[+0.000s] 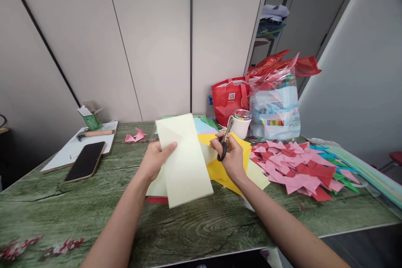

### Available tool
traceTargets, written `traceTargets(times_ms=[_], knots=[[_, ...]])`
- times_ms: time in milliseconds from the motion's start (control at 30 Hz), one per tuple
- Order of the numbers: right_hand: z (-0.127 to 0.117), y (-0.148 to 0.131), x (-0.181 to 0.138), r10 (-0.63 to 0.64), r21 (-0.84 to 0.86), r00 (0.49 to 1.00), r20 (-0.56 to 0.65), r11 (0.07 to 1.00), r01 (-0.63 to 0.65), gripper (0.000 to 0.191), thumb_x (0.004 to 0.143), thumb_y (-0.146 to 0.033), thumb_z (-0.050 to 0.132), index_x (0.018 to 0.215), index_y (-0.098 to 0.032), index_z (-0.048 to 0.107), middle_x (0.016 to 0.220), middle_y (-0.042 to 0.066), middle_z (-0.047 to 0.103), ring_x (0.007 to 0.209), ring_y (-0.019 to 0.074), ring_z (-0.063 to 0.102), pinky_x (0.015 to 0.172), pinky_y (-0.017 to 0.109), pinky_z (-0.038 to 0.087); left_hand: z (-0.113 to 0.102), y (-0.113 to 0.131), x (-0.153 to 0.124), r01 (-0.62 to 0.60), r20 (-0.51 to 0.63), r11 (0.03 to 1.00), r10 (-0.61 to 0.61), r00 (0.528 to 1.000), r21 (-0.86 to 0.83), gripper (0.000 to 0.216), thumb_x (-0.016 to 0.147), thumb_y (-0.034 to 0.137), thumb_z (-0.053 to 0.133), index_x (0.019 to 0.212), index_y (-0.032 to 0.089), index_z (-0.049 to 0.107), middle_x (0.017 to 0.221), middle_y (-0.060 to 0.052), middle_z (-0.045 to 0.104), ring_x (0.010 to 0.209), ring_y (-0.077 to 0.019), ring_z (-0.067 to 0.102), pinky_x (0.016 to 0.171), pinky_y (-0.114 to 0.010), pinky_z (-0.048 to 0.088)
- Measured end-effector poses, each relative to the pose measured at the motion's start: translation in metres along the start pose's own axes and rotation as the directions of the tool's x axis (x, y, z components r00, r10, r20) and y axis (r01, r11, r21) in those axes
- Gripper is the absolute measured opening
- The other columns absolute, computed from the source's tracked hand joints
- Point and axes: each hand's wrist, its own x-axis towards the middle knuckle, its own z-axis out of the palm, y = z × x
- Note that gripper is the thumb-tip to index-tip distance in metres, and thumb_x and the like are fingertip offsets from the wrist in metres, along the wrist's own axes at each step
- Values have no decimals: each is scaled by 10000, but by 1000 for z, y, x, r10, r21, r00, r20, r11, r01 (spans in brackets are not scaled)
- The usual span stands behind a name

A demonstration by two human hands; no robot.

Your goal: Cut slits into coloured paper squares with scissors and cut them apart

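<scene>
A pale cream sheet of paper point(188, 171) is pinched by its left edge in my left hand point(156, 160), thumb lying on the front face. My right hand point(231, 157) is closed on black-handled scissors point(223, 146), whose metal blades point up and away from me. Yellow paper sheets point(243, 150) lie beneath and behind my right hand. More cream paper point(256, 175) shows at their right, and some also sits under the held sheet. A red edge of paper point(157, 199) peeks out below the held sheet, which hides the rest.
On the right is a heap of pink and red folded paper pieces point(295, 165). Behind stand a white mug point(241, 127), a red bag point(228, 106) and a clear plastic bag point(274, 109). Leftward are a phone point(86, 161), a hammer point(97, 133) and a small green box point(91, 121).
</scene>
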Motion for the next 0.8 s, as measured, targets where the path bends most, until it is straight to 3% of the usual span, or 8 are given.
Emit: traceTargets(times_ms=[33,133,233,333,433,500,600,800], knots=[[-4,2,5,-28,-18,999,27,999,28,234,698,-313,576,881,-195,492,750,8,581,715,133,565,701,294,450,-1,-1,4,-60,-129,997,54,990,-48,289,603,317,681,780,90,651,723,-107,680,580,-190,622,520,-282,496],[-15,6,17,-46,-76,990,135,995,57,278,664,-313,607,890,-191,498,857,48,602,807,161,574,779,345,439,-7,-3,14,-173,-468,974,87,879,-144,185,618,222,675,741,89,641,718,-89,678,564,-153,616,538,-255,505],[-24,7,24,-41,-178,974,222,981,82,321,618,-294,646,884,-189,499,959,66,587,909,183,551,833,365,408,-15,-2,21,-213,-621,942,5,784,-261,71,696,167,603,711,99,617,675,-69,670,529,-131,606,583,-282,521],[-30,6,29,54,-193,910,411,981,29,293,607,-302,650,823,-184,490,868,48,608,837,180,578,772,343,437,-21,-2,25,-209,-677,903,-113,727,-375,84,742,162,552,705,99,593,629,-54,655,507,-131,601,602,-318,529],[-36,9,31,154,-275,856,493,961,-14,257,627,-325,625,791,-187,485,754,22,614,720,167,591,669,304,452,-24,-3,27,-153,-652,881,-205,730,-448,104,765,152,521,723,86,590,562,-44,635,498,-141,604,598,-320,533],[-40,15,33,181,-440,901,394,898,12,236,628,-327,617,782,-191,500,735,15,611,696,167,584,640,291,438,-23,-2,27,-120,-623,879,-226,749,-462,105,765,144,521,725,80,593,535,-43,627,485,-143,603,586,-315,536],[-45,25,35,183,-703,963,196,711,8,243,599,-284,639,797,-203,523,787,20,614,757,187,579,658,288,412,-21,-2,26,-116,-596,884,-204,777,-454,107,758,138,532,693,81,593,539,-45,633,465,-134,596,571,-304,538],[-44,38,34,314,-854,941,126,517,-58,308,619,-272,633,892,-197,512,866,58,610,837,209,569,647,269,392,-16,-2,23,-142,-571,891,-147,808,-431,114,765,129,523,682,90,591,531,-36,632,460,-126,598,591,-288,536]])
